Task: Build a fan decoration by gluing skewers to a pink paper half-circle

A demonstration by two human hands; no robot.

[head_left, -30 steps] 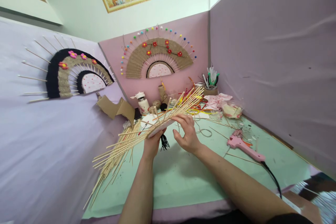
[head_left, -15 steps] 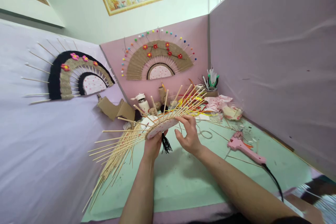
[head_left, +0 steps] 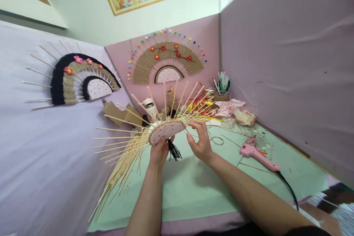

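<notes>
My left hand point(head_left: 159, 152) grips a half-round fan base point(head_left: 167, 131) by its lower edge, thumb on the front. The base has a pale pink dotted face and a brown twine border, with thin wooden sticks point(head_left: 118, 119) fanning out from its curved edge. A black tassel point(head_left: 174, 150) hangs beside my left fingers. Just off the base's right end is my right hand point(head_left: 201, 142), its thumb and fingers apart. Thin twine point(head_left: 217, 141) runs from that end past my right hand and loops on the table; whether the fingers touch it is unclear.
A pink glue gun point(head_left: 259, 157) with a black cord lies at right. Loose sticks point(head_left: 121, 169) are piled at left. Behind stand a cardboard piece point(head_left: 121, 115), a white bottle point(head_left: 151, 108) and a tool pot point(head_left: 222, 96). Finished fans point(head_left: 168, 53) hang on the partitions.
The fan base has tilted so that more of its dotted face shows, and its sticks stand higher. My right fingers have come away slightly from its right end.
</notes>
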